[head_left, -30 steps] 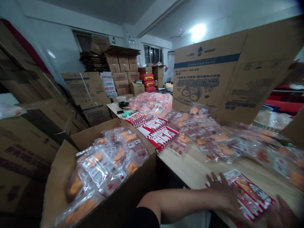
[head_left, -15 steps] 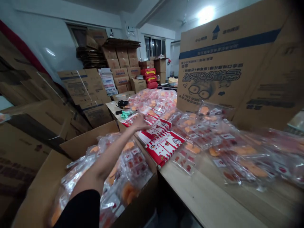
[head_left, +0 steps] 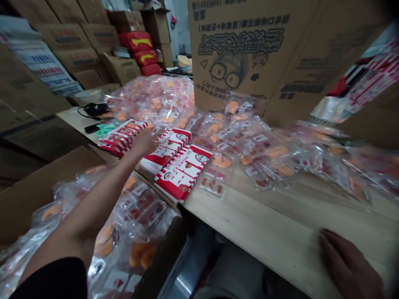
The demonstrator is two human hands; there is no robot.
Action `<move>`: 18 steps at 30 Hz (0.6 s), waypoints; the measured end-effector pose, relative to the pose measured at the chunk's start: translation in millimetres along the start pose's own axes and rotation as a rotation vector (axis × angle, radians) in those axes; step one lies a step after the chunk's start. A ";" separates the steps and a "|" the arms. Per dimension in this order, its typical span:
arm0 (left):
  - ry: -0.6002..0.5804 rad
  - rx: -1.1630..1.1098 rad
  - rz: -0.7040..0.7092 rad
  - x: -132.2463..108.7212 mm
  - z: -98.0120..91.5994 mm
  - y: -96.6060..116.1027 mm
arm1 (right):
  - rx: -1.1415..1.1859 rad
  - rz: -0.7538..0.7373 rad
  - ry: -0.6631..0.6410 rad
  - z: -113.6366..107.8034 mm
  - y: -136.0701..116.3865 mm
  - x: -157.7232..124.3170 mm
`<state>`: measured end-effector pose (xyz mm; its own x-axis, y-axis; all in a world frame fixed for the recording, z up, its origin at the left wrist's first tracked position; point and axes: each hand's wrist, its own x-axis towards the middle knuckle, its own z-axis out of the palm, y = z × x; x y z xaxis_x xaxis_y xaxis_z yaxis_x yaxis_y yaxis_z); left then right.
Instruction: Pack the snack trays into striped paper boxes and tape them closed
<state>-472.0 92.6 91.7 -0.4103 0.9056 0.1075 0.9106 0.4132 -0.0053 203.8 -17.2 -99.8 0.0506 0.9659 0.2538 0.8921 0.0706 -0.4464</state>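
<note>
My left arm reaches over an open cardboard box (head_left: 40,195) filled with clear bags of orange snacks (head_left: 137,216). My left hand (head_left: 143,143) sits on the edge of a red-and-white printed packet stack (head_left: 123,136), and its fingers are hidden. Two more stacks of such packets (head_left: 183,172) lie just to its right on the wooden table (head_left: 264,220). Loose clear bags of orange snacks (head_left: 258,149) spread across the table's far side. My right hand (head_left: 347,265) rests on the bare wood near the front edge, holding nothing.
A tall printed carton (head_left: 246,54) stands behind the table. A black cable and a phone (head_left: 92,120) lie at the table's far left beside a green item (head_left: 106,129). Stacked cartons and red bags (head_left: 137,52) fill the back. A red-and-white packet (head_left: 364,79) shows at upper right.
My left hand has moved from the packet at the table's front right, across to the stacks at the far left. That packet has left the front of the table, and the view has tilted down.
</note>
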 end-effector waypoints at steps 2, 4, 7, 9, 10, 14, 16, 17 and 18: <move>-0.219 -0.027 0.157 -26.4 15.1 51.2 | 0.023 -0.007 -0.018 0.1 2.9 0.6; -0.419 0.008 0.249 -56.4 27.7 96.2 | 0.038 -0.051 -0.007 2.9 3.3 4.4; -0.438 0.046 0.222 -89.9 38.4 135.8 | 0.034 -0.128 -0.005 7.5 5.4 7.7; -0.429 0.059 0.209 -102.0 39.7 144.5 | 0.038 -0.161 0.002 10.3 8.6 7.8; -0.431 0.065 0.211 -106.0 39.2 145.9 | 0.047 -0.173 0.005 11.5 10.2 7.7; -0.443 0.101 0.229 -114.9 33.1 150.2 | 0.094 -0.199 0.027 15.7 10.9 8.5; -0.433 0.114 0.242 -116.5 27.1 155.1 | 0.117 -0.206 0.042 17.7 9.0 9.0; -0.423 0.118 0.247 -116.6 22.6 157.8 | 0.131 -0.211 0.046 19.0 8.4 9.2; -0.407 0.119 0.249 -116.4 16.9 160.2 | 0.148 -0.218 0.048 20.6 8.3 9.4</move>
<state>-279.2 55.0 61.5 -0.1881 0.9323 -0.3090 0.9813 0.1656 -0.0977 202.5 -2.5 -118.7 -0.1109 0.9113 0.3964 0.8091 0.3145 -0.4965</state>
